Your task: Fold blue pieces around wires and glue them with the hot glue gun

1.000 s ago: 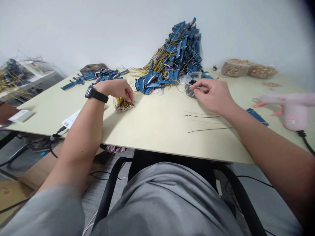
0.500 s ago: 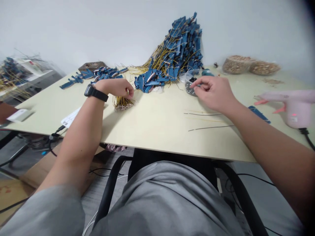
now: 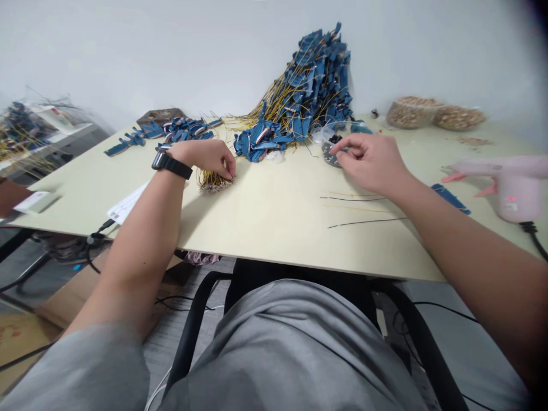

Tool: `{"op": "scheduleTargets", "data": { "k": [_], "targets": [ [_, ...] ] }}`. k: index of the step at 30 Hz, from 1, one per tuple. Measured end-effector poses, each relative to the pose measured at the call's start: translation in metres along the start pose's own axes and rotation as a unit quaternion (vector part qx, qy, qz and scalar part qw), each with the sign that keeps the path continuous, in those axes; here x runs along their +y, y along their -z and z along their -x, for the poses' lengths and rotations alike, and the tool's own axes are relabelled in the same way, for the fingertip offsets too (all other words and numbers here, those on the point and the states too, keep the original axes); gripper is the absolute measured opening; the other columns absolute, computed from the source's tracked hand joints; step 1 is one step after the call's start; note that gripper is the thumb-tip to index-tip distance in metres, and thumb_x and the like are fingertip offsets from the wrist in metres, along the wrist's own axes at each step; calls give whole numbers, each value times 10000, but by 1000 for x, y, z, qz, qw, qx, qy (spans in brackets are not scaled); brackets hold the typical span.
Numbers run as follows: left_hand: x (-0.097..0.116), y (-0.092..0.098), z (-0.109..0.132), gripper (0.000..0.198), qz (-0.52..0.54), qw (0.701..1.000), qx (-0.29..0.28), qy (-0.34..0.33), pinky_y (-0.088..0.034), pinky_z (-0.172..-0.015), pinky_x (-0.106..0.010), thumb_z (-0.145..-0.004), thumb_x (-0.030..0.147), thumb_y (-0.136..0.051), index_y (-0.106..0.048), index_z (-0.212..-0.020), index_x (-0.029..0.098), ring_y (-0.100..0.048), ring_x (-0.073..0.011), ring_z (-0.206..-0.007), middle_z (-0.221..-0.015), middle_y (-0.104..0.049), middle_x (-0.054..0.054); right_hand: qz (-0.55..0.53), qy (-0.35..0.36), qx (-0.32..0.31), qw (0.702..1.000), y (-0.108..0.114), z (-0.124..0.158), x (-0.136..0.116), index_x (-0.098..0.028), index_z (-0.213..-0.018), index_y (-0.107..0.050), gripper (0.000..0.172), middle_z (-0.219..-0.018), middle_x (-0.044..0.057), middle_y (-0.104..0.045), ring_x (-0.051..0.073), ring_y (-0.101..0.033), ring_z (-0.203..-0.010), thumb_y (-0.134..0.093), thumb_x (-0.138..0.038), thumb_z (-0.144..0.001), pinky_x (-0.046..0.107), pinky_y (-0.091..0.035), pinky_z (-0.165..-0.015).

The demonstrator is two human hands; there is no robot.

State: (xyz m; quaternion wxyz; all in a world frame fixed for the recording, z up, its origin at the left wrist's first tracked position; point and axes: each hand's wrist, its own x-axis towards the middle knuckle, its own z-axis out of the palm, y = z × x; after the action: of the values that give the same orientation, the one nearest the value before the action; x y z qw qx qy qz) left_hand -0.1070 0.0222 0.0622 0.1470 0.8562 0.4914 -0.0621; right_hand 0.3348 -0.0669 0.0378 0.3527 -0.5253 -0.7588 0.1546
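My left hand (image 3: 214,158) is at a bundle of yellow and black wires with pale connector ends (image 3: 214,184). Its fingers are pinched together at the bundle's right side; what lies between them is too small to name. My right hand (image 3: 372,161) reaches to a small clear round container (image 3: 331,154) holding tiny black parts. Thumb and forefinger come together at the container's rim, and anything between them is hidden. Below that hand, several thin black and yellow wires (image 3: 357,222) lie on the table, partly covered by my right forearm.
Behind stands a tall heap of blue pieces with yellow wires (image 3: 319,80). More blue pieces (image 3: 184,128) lie at the back left. A pink glue gun (image 3: 514,185) is at the right, with bags of small tan parts (image 3: 413,112) behind it. A grey machine (image 3: 72,142) stands far left.
My left hand has shifted slightly right and down, its fingertips lower at the wire bundle's edge. My right hand stays at the container.
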Motion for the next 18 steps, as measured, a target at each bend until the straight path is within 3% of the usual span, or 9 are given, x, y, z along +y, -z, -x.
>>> {"op": "scheduleTargets", "data": {
  "k": [4,7,11,15,18],
  "targets": [
    [0,-4,-3,334,-9,1000,2,13,-535,-840,-345,-788,592,-866,-953,-873,282,-824,-269,-926,-1008,-962,-68,1,18,5,1000,-1,-2,3,-347,-955,-732,93,-667,1,-454,260,-439,-751,-782,-298,-1017,522,-419,-906],
    [1,-3,-3,308,-8,1000,5,12,-526,-851,-355,-789,568,-870,-911,-865,272,-804,-275,-920,-956,-925,-63,8,9,9,1000,0,-2,1,-337,-944,-729,188,-643,-20,-441,250,-427,-724,-733,-150,-961,502,-403,-877],
    [4,0,-1,229,9,999,39,-13,-541,-896,-374,-820,478,-819,-829,-885,259,-783,-270,-921,-899,-865,-36,7,11,5,1000,1,-1,-1,-336,-942,-733,201,-642,-23,-443,244,-425,-722,-715,-136,-951,497,-408,-877],
    [6,-8,-1,269,56,982,181,4,-575,-993,-410,-930,503,-798,-774,-985,241,-805,-259,-1066,-1012,-893,-44,6,16,8,1000,-1,-1,3,-352,-929,-736,102,-639,-10,-440,261,-456,-732,-766,-276,-990,508,-418,-870],
    [1,-3,-3,474,143,942,302,32,-571,-1057,-416,-1081,667,-817,-728,-1225,224,-765,-182,-1140,-1066,-882,5,3,21,13,1000,-2,-2,7,-364,-918,-728,148,-631,1,-436,276,-481,-730,-805,-433,-1025,515,-422,-853]
  ]
}}
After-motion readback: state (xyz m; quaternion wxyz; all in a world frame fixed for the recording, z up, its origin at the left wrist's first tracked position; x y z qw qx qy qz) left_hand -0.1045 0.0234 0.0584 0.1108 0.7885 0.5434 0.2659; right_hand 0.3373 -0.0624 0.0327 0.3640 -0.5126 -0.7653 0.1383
